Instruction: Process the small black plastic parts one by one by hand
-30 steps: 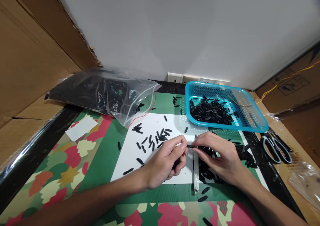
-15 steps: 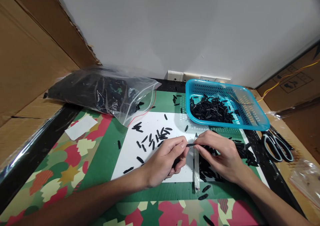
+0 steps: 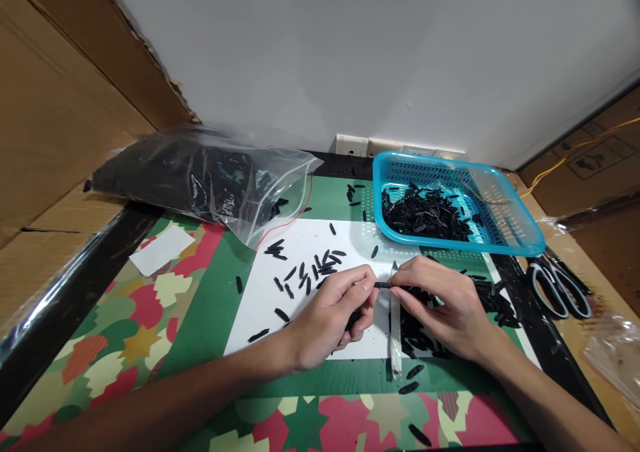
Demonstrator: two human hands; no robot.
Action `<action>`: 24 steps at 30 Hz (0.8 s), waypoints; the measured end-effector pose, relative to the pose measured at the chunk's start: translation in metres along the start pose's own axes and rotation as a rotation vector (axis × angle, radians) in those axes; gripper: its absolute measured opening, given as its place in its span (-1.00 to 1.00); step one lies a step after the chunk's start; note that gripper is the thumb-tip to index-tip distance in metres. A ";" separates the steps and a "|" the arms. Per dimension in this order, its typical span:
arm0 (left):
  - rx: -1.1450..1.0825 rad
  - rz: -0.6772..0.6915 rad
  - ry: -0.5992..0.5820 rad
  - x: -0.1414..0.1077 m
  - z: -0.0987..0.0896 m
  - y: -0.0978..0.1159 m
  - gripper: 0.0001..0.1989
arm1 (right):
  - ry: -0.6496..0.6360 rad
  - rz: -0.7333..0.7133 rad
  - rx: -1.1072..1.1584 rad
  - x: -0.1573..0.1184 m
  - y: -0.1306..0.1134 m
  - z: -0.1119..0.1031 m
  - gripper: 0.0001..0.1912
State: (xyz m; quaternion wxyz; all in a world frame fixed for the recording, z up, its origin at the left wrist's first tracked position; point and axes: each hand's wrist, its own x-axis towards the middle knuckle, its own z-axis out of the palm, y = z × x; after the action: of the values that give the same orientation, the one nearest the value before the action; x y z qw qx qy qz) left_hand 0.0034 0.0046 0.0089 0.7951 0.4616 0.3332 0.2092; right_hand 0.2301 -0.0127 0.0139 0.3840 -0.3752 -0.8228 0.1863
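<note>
Between my two hands spans one small black elongated piece (image 3: 383, 285). My left hand (image 3: 345, 305) is closed, pinching its left end between thumb and forefinger; more black shows under the curled fingers. On the other end, the thumb and fingertips of my right hand (image 3: 437, 302) are closed. Beneath the hands lies a white sheet of paper (image 3: 260, 279) with loose black pieces (image 3: 325, 263) scattered over it. A narrow whitish strip with a pointed tip (image 3: 395, 345), perhaps a wrapped blade, rests upright between my hands. A pile of black pieces (image 3: 417, 339) is partly hidden under my right hand.
A blue plastic basket (image 3: 460, 243) of black pieces stands at the back right. Scissors (image 3: 557, 291) lie beside it. A large clear zip bag (image 3: 200, 179) filled with black material lies at the back left, near a white paper slip (image 3: 161, 250). Cardboard (image 3: 65, 59) walls the left side.
The view has shifted slightly. Both hands keep their hold on the same black piece, with hardly any movement between them.
</note>
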 end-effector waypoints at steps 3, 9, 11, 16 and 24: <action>-0.001 0.009 0.002 0.000 0.000 0.000 -0.60 | 0.014 -0.002 -0.003 0.000 0.000 0.000 -0.90; -0.003 0.023 0.005 0.001 0.000 -0.001 -0.62 | 0.032 -0.010 -0.001 -0.001 0.001 0.000 -0.88; 0.001 0.033 0.000 0.001 0.000 -0.002 -0.63 | 0.031 -0.001 -0.005 -0.001 0.001 -0.001 -0.88; -0.006 0.022 0.001 0.001 -0.001 -0.003 -0.60 | 0.014 0.008 -0.017 0.000 0.000 -0.002 -0.90; 0.005 0.014 0.005 0.000 0.000 -0.002 -0.59 | 0.007 0.048 -0.004 0.000 -0.002 -0.004 -0.88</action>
State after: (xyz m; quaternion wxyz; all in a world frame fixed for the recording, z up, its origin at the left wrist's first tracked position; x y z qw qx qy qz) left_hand 0.0035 0.0040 0.0069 0.7917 0.4654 0.3322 0.2150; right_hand 0.2324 -0.0138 0.0180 0.3815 -0.3962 -0.8126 0.1927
